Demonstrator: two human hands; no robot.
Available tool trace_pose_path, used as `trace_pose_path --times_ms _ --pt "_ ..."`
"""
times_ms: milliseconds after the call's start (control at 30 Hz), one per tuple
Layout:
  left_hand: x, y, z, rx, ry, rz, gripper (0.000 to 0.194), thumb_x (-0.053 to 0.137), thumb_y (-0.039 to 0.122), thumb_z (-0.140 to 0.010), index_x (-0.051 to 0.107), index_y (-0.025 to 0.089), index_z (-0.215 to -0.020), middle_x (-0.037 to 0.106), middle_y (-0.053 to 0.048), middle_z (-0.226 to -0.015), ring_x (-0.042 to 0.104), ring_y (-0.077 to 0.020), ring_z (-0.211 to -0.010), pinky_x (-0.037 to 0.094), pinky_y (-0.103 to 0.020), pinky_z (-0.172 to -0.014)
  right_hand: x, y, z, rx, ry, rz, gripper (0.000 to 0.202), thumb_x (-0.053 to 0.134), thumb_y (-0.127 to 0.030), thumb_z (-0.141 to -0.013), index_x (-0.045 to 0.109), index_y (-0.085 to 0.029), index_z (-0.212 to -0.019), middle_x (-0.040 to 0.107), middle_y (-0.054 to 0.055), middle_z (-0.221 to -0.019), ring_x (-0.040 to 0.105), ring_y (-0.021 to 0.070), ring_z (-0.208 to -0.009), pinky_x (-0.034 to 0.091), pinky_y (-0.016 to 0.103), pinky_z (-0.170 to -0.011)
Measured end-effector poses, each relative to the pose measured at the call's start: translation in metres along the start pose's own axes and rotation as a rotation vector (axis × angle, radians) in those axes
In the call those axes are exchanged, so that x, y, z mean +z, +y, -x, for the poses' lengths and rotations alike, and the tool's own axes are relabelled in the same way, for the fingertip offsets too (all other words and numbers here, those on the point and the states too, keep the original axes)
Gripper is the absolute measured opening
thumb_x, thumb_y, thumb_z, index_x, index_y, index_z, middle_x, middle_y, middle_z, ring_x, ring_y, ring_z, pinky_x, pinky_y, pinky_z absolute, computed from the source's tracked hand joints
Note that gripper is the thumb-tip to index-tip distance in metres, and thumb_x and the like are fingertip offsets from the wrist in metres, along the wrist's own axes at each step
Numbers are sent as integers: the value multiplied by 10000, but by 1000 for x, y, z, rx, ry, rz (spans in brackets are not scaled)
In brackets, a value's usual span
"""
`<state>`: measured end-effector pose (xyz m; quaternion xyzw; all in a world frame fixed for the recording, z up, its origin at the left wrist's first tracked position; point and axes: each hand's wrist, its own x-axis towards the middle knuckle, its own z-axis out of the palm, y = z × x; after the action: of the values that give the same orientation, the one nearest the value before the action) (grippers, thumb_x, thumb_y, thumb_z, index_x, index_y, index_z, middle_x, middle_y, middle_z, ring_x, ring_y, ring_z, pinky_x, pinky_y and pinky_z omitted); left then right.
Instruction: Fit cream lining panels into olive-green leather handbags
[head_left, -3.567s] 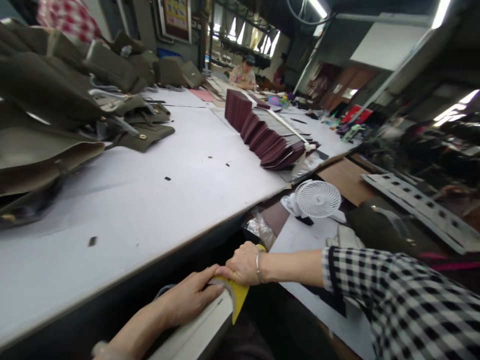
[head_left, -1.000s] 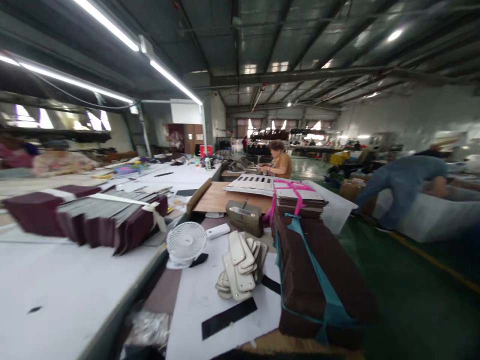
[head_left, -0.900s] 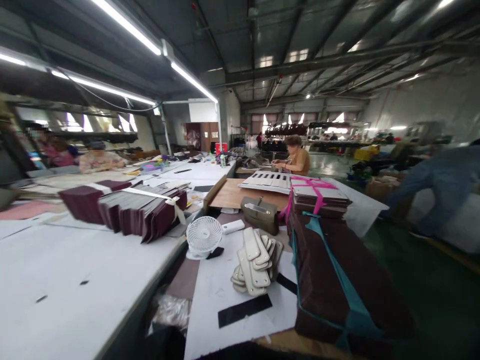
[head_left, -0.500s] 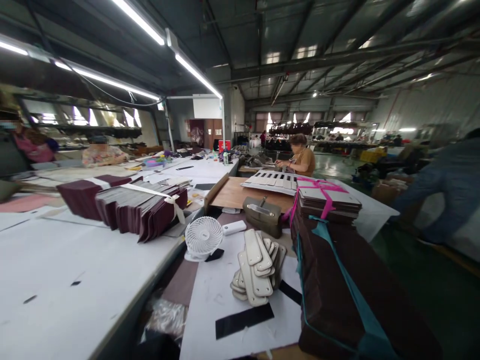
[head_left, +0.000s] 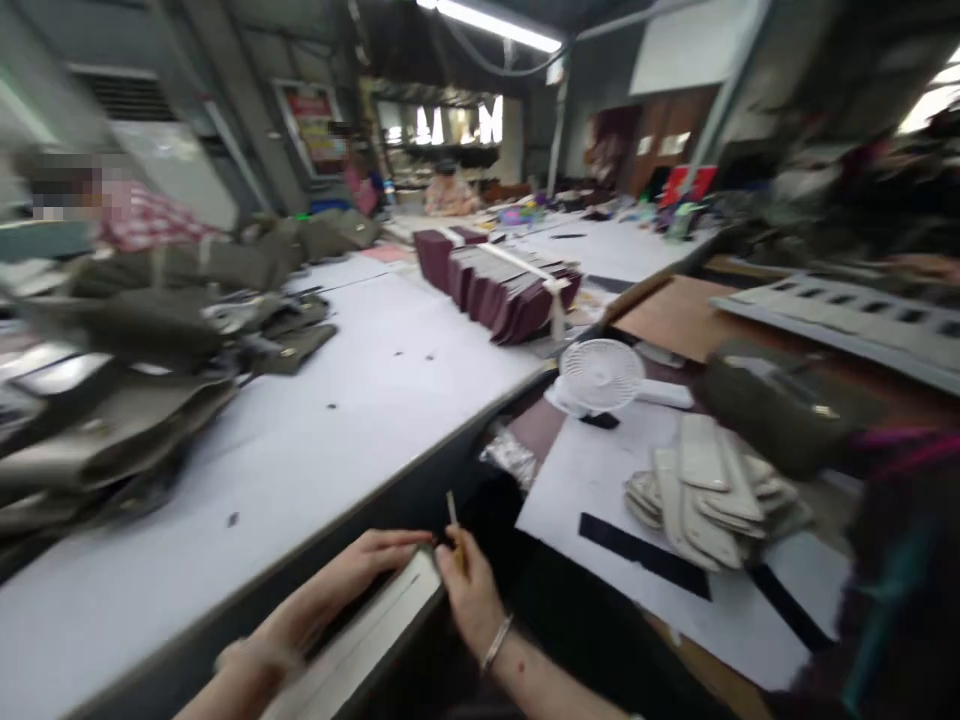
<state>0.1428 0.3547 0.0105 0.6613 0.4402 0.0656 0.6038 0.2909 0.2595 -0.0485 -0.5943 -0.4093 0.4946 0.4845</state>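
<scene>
Low in the head view, a long pale panel (head_left: 382, 640) with a dark edge slants up between my two hands. My left hand (head_left: 367, 562) lies along its left side, fingers reaching over the far end; its thumb is hidden. At that same end, my right hand (head_left: 471, 590), with a bracelet at the wrist, is closed round a thin stick-like tool (head_left: 451, 510) with a yellowish handle. The tool's tip points up, and blur hides its exact kind. Dark material surrounds the panel below.
On the left, a white table (head_left: 352, 400) carries olive bags (head_left: 150, 330) and a tied maroon stack (head_left: 495, 285). To the right are a white fan (head_left: 600, 375), pale riveted straps (head_left: 705, 490), black strips (head_left: 641, 555) and an olive bag (head_left: 787, 400). Other people sit farther off.
The view has swung left and down. Both my hands, the pale panel and the thin tool have come into sight; the olive bags on the left now show too.
</scene>
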Motion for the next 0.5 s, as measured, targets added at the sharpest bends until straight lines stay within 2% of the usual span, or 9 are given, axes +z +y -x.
trace_pose_path --times_ms 67,133,233,333,433,500 --pt "-9 -24 16 -50 21 94 369 623 333 -815 707 179 -1140 719 -29 -1129 602 -260 -1080 403 -375 -1028 6 17 -10 34 -45 -19 564 463 -559 -914 510 -126 -1273 580 154 -1289 511 274 -1235 356 411 -1104" --pt "-15 -35 13 -70 29 175 407 599 305 -784 712 176 -1153 739 -29 -1070 625 -233 -984 439 -338 -959 4 26 -23 60 -125 -25 607 493 -599 -882 528 -116 -1248 595 162 -1266 525 292 -1219 380 414 -1081" --pt "-19 -40 1 -59 7 257 438 605 301 -744 719 176 -1148 749 -23 -930 616 -190 -799 472 -303 -816 -4 24 -40 76 -228 -3 593 523 -607 -870 567 -121 -1207 628 153 -1212 561 293 -1170 419 410 -1036" --pt "-19 -43 -4 -35 -14 299 401 608 281 -722 747 183 -1085 718 1 -805 558 -153 -699 450 -268 -740 -7 14 -55 77 -323 37 558 546 -584 -874 590 -124 -1186 650 133 -1157 587 276 -1116 446 379 -984" --pt "-18 -47 -3 -49 6 304 317 600 280 -708 777 156 -940 627 18 -649 459 -128 -599 402 -252 -634 -4 7 -70 88 -466 66 532 595 -558 -856 597 -129 -1172 682 102 -1028 637 258 -965 504 354 -841" --pt "-18 -48 -3 -63 44 286 276 591 274 -695 775 143 -853 553 29 -580 394 -118 -563 361 -249 -586 0 5 -77 76 -538 85 494 601 -538 -859 599 -141 -1152 681 90 -1005 637 254 -952 508 349 -822"
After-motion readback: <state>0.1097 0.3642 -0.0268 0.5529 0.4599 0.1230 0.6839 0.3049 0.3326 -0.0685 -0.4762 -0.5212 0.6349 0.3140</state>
